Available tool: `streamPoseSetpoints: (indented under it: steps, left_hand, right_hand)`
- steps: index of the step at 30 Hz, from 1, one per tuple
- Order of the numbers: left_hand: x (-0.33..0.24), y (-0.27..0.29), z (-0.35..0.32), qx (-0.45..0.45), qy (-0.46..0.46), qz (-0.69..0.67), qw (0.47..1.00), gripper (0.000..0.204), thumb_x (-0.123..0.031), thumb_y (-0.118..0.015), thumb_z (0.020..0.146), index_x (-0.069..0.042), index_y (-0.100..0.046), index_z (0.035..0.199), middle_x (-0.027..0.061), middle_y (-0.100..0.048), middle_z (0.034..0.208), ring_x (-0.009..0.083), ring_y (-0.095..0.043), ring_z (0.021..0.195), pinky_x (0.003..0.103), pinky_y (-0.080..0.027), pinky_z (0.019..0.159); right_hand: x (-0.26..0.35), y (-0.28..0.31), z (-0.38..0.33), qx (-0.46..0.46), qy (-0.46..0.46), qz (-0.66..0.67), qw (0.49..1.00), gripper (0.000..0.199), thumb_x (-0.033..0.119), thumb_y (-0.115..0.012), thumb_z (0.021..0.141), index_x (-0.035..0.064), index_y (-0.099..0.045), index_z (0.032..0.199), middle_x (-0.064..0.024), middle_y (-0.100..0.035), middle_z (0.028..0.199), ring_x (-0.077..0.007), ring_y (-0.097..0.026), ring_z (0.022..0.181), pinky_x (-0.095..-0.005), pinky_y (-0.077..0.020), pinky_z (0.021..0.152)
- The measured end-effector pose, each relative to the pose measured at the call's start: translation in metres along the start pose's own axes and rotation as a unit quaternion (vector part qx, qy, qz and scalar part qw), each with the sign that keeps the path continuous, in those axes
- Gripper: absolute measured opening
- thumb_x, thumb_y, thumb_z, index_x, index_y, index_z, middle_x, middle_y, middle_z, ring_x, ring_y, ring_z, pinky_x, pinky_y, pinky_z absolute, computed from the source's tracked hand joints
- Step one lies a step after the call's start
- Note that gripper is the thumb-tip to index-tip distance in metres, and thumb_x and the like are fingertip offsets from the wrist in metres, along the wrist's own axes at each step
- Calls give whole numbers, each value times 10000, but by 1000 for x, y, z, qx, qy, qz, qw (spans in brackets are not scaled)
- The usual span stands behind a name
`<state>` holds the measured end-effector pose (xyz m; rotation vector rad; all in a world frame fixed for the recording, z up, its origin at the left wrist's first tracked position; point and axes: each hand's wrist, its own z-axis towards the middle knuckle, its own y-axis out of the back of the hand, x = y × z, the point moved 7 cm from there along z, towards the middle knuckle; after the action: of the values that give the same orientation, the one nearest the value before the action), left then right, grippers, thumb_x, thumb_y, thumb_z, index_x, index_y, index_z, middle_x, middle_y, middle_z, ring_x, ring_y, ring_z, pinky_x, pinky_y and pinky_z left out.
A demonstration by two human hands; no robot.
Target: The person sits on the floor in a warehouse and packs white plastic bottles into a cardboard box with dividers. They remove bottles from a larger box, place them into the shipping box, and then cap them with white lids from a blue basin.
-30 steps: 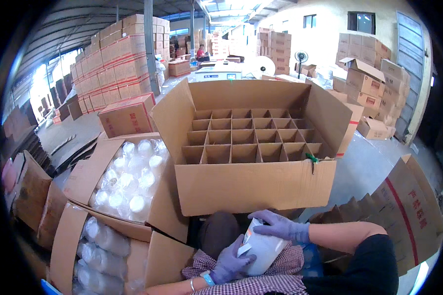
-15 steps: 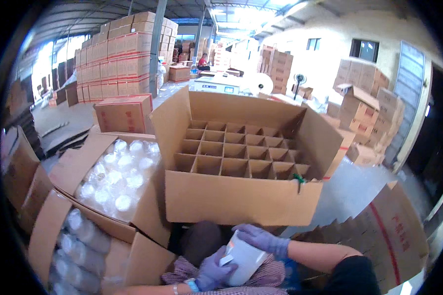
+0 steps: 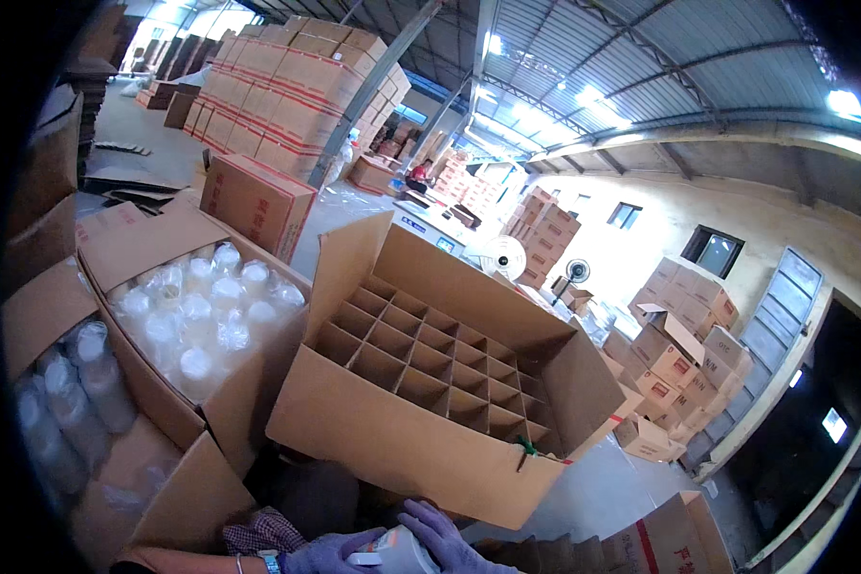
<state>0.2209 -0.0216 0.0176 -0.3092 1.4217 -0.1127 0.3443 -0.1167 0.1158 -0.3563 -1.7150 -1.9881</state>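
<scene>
Checking in from my end of the head camera feed. I've got one white container [image 3: 407,552] down at the bottom edge of the view, gripped between both gloved hands. The left hand [image 3: 333,555] has its fingers closed against the near side, by a small white tab; can't tell if that's a label or part of the container. The right hand [image 3: 440,538] lies over the other side, fingers close together and pressing on it. The lower end is cut off, so no clue about the underside.

Progress-wise, the big open box [image 3: 402,454] just beyond the hands looks like it's at zero: the cardboard dividers [image 3: 430,368] are in, flaps up, and I can't spot a container in any slot. The front slots are deep and shadowy though, so don't hold me to it. The container is outside that box too.

Off to the left, one box [image 3: 258,383] is crowded with plastic-wrapped bottles [image 3: 196,311], while the nearer one [image 3: 187,497] shows some bare cardboard beside its wrapped bottles.
</scene>
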Motion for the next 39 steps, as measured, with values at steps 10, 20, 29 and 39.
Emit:
streamPoseSetpoints:
  steps: [10, 20, 29, 39]
  left_hand:
    - [2, 10, 6, 43, 127, 46, 990, 926, -381, -767, 871, -43, -259, 1567, 155, -488, 1480, 222, -478, 1343, 368, -372, 1132]
    - [-11, 7, 16, 89, 93, 209, 970, 925, -429, -780, 828, -94, -322, 1558, 151, -625, 1329, 216, -609, 1186, 340, -447, 1042]
    - [6, 39, 35, 204, 97, 186, 956, 828, -282, -888, 698, -91, -532, 1421, 65, -668, 1264, 158, -601, 1146, 353, -466, 1006]
    - [4, 18, -7, -190, 104, 232, 948, 664, -263, -801, 799, -16, -569, 1370, 111, -698, 1200, 177, -654, 1070, 354, -516, 952]
  right_hand:
    - [0, 5, -1, -17, -53, 21, 998, 931, 549, -687, 792, 82, -361, 1528, -227, -296, 1574, -439, -260, 1455, -550, -193, 1188]
    - [6, 4, -20, -10, -31, -20, 999, 1046, 752, -639, 733, 113, -382, 1521, -262, -252, 1582, -489, -203, 1464, -598, -163, 1178]
    - [63, 2, 15, 121, 149, -130, 973, 1004, 597, -752, 661, 282, -368, 1534, -177, -214, 1623, -494, -218, 1454, -760, -173, 1073]
    - [-41, -15, 32, 33, -83, 139, 986, 842, 285, -690, 735, 70, -398, 1495, -208, -459, 1465, -337, -439, 1367, -428, -310, 1172]
